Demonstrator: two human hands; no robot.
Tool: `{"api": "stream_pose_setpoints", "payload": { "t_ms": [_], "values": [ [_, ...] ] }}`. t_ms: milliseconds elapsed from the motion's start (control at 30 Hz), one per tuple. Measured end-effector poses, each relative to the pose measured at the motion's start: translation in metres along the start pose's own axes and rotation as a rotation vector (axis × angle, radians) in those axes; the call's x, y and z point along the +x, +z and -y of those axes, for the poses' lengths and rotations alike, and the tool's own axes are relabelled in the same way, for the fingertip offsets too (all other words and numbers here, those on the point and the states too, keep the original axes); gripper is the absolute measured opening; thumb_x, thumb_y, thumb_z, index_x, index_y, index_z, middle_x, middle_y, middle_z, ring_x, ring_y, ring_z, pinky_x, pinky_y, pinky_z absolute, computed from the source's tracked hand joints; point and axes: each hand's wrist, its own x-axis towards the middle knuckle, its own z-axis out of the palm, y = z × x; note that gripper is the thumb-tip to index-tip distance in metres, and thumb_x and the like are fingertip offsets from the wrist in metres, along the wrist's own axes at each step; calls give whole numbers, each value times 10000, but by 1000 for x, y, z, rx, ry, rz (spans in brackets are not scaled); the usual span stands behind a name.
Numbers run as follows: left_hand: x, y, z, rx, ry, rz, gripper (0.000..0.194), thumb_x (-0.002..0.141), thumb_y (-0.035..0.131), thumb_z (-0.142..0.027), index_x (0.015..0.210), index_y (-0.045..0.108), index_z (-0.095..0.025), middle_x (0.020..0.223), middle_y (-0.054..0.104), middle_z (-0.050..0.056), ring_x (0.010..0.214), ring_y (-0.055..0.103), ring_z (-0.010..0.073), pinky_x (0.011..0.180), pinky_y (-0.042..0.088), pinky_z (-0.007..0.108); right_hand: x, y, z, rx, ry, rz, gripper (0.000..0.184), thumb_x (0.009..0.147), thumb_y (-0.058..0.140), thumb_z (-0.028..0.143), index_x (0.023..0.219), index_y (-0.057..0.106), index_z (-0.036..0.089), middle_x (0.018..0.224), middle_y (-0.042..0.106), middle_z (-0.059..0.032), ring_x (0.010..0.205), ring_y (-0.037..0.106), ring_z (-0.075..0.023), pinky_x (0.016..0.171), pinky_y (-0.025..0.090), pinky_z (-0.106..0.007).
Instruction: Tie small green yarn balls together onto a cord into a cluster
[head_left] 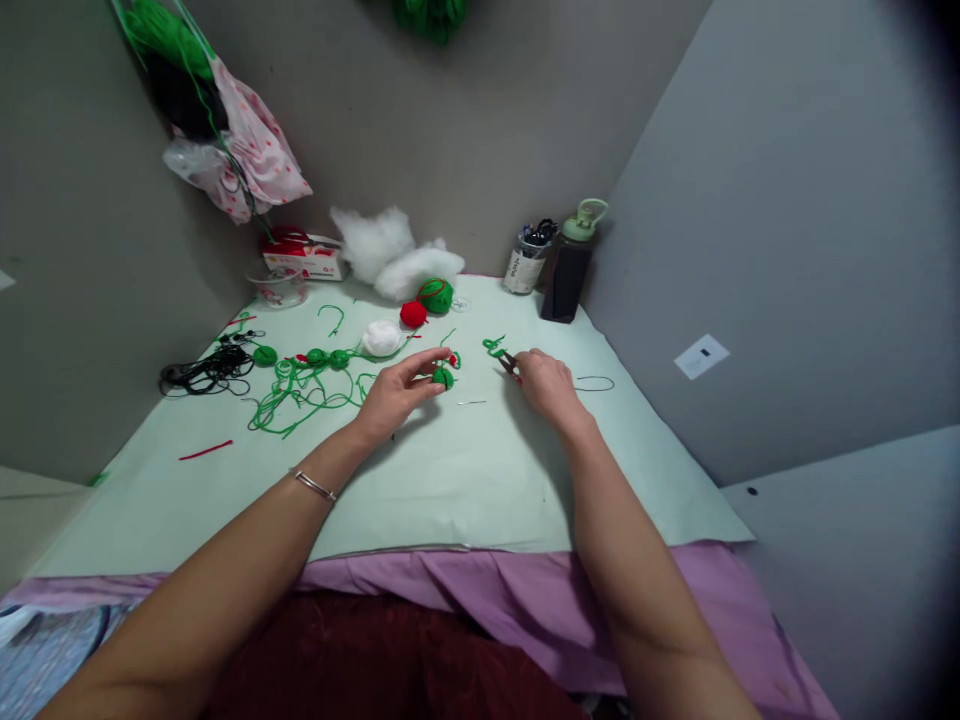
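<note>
Small green ball (444, 380) in left fingers (426, 391)

From the person's head, the one camera looks forward and down past both forearms (240, 560) to the hands (394, 395) near mid-view, wide enough to take in the table (480, 480) and walls (772, 210) around it.

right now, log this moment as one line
left hand: holding green ball | right hand: holding scissors, apparently | green yarn piece: near scissors | needle: on pale sheet
</note>
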Motion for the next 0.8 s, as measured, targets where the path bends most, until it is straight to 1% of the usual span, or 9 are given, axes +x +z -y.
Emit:
{"api": "stream_pose_setpoints", "payload": {
  "t_ms": [67,100,167,233,300,367,567,700,800],
  "values": [
    [-1,2,2,19,20,9,534,774,770,-227,1303,704,-257,1388,652,84,1187,592,234,1072,493,425,1,-1,2,251,-1,-55,297,992,410,215,1015,705,180,845,682,-86,764,607,-211,718,388,-320],
    [-2,3,2,28,34,16,539,780,760,-219,1314,697,-261,1397,644,85,1187,593,232,1072,495,423,1,-2,4,393,-14,-60,296,1002,409,261,1020,695,184,753,653,-51,702,588,-191,702,390,-309],
    [-4,4,2,56,64,33,539,798,735,-204,1330,686,-272,1420,622,83,1176,604,224,1078,494,421,-1,-5,11,641,-86,-3,330,1015,407,364,1021,677,175,661,587,-4,617,534,-160,664,387,-292],
    [-5,5,2,93,89,55,539,812,712,-192,1343,675,-279,1437,603,83,1154,618,215,1080,496,426,-5,-8,20,770,-212,102,391,1017,409,453,996,672,165,687,567,3,624,504,-142,648,378,-280],
    [-6,5,3,126,101,75,553,817,697,-181,1360,659,-279,1443,592,89,1130,630,210,1079,500,440,-10,-10,29,789,-326,189,420,1009,430,497,965,678,161,727,557,0,671,490,-136,657,366,-274],
    [-6,5,4,145,104,89,568,818,690,-176,1376,644,-273,1451,581,98,1121,636,209,1082,501,455,-14,-9,36,765,-373,232,405,995,470,501,967,689,161,732,539,3,686,465,-134,655,347,-273],
    [-6,5,7,189,118,126,580,819,664,-169,1392,629,-255,1447,577,107,1136,633,212,1083,506,457,-15,-2,43,736,-379,266,417,977,490,512,923,703,158,701,514,7,653,400,-129,626,300,-282],
    [-6,5,6,221,138,149,604,814,662,-166,1410,614,-251,1429,582,112,1122,624,208,1069,519,450,-15,-6,42,723,-359,227,424,978,477,510,913,697,153,699,506,12,659,389,-128,632,288,-280],
    [-6,4,6,250,139,150,613,818,659,-158,1421,603,-254,1415,583,114,1118,612,204,1066,521,438,-15,-9,40,702,-353,252,427,974,479,511,881,684,149,685,492,15,658,380,-126,636,280,-280]
  ]
}}
